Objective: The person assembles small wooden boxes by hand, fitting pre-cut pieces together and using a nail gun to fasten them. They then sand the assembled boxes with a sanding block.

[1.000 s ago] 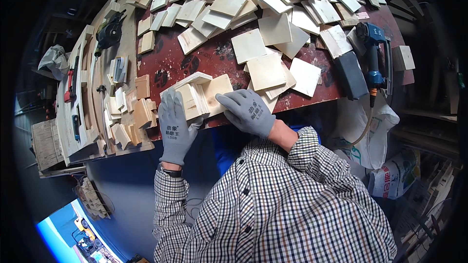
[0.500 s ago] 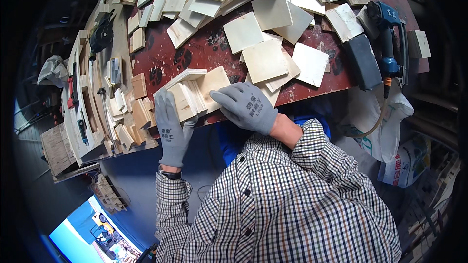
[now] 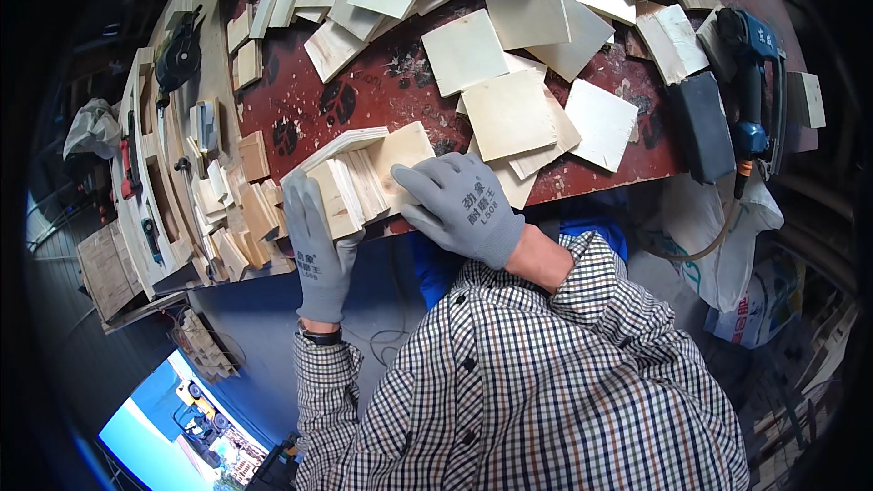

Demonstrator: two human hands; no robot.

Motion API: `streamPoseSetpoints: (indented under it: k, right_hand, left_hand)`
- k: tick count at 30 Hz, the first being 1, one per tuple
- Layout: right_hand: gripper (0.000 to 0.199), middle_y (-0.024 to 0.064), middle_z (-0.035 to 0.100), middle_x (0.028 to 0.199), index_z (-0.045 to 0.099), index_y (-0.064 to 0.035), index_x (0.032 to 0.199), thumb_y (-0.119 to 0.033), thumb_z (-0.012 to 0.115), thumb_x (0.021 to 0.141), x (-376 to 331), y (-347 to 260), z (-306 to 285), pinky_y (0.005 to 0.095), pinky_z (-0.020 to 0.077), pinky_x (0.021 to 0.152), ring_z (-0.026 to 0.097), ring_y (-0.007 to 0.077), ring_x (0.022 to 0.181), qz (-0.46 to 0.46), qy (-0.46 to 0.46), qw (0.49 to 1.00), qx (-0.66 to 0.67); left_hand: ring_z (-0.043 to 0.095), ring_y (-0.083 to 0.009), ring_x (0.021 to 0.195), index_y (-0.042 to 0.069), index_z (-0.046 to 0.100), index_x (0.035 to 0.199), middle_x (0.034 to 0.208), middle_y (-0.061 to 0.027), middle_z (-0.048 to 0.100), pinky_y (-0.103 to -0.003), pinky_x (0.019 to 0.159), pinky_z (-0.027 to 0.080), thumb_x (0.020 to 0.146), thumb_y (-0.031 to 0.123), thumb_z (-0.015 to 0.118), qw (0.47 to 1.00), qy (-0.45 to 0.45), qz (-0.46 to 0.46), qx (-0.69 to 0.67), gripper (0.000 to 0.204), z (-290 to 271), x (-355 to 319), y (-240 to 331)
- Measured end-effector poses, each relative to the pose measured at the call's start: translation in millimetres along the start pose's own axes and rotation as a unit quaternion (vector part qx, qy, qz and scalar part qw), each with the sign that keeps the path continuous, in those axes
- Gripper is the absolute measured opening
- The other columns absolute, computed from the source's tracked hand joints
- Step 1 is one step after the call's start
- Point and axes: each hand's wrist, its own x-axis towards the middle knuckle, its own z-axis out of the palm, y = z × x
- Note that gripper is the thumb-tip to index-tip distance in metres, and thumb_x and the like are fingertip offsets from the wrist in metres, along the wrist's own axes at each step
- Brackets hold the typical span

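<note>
At the table's near edge lies a small plywood assembly (image 3: 349, 191). It has a thin upright strip along its far side and several narrow pieces stacked side by side in its middle. My left hand (image 3: 320, 250), in a grey work glove, grips its left end, fingers along the outside and thumb at the near side. A square plywood panel (image 3: 409, 145) forms the right part. My right hand (image 3: 466, 206), gloved alike, is closed over that panel's near right edge, the fingertips bent onto its face. The underside of the wood is hidden.
Loose plywood squares (image 3: 509, 116) lie heaped over the far side of the red table (image 3: 364, 100). A blue nail gun (image 3: 751, 82) with a hose rests at the right beside a dark block (image 3: 700, 127). Small wood offcuts (image 3: 241, 218) and a black tool (image 3: 179, 59) are at the left.
The view has shifted slightly, so the nail gun and wood pile appear a little farther right. Both hands stay on the plywood assembly, with the right fingers slightly more bent.
</note>
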Motion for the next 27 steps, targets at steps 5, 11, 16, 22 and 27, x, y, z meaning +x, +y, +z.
streamPoseSetpoints:
  k: [5,11,16,22,27]
  right_hand:
    - [0.064,0.0052,0.064,0.098,0.064,-0.0084,0.129,-0.055,0.075,0.088,18,-15,5,0.0427,0.043,0.08,0.06,0.0239,0.087,-0.017,-0.049,0.996,-0.07]
    - [0.051,0.002,0.06,0.092,0.065,-0.0085,0.125,-0.038,0.077,0.085,22,-11,34,0.0433,0.043,0.074,0.059,0.0215,0.083,-0.082,-0.047,0.985,-0.146]
    - [0.05,-0.0009,0.06,0.093,0.066,-0.0082,0.126,-0.03,0.077,0.083,17,-7,36,0.0391,0.0442,0.074,0.06,0.0174,0.083,-0.128,0.01,0.984,-0.125]
    - [0.046,0.0004,0.059,0.091,0.066,-0.0061,0.126,-0.028,0.072,0.086,17,-11,29,0.0388,0.0462,0.076,0.06,0.0182,0.084,-0.154,0.017,0.981,-0.118]
    - [0.046,0.002,0.057,0.09,0.066,-0.0055,0.123,-0.031,0.072,0.085,17,-13,27,0.0405,0.0462,0.075,0.059,0.0207,0.083,-0.138,0.02,0.984,-0.111]
  left_hand:
    - [0.027,-0.0501,0.158,-0.002,0.026,0.166,0.17,-0.0294,0.029,-0.058,0.128,0.028,0.104,0.063,0.053,0.999,0.009,0.006,0.04,0.094,0,-2,0]
    - [0.029,-0.0494,0.158,0.0,0.025,0.168,0.17,-0.0302,0.03,-0.056,0.128,0.029,0.106,0.059,0.055,0.998,0.008,0.037,0.057,0.091,-3,-6,-8]
    - [0.032,-0.0492,0.157,-0.003,0.027,0.166,0.168,-0.0313,0.032,-0.054,0.127,0.031,0.106,0.063,0.053,0.999,0.031,0.027,0.031,0.093,-3,-8,-8]
    - [0.039,-0.0451,0.154,-0.01,0.032,0.162,0.166,-0.0298,0.038,-0.052,0.126,0.033,0.104,0.069,0.049,0.991,0.105,-0.015,-0.077,0.099,6,-9,-3]
    - [0.041,-0.0421,0.154,-0.009,0.031,0.162,0.166,-0.0283,0.04,-0.05,0.126,0.035,0.105,0.068,0.048,0.983,0.123,-0.05,-0.126,0.098,3,-6,9]
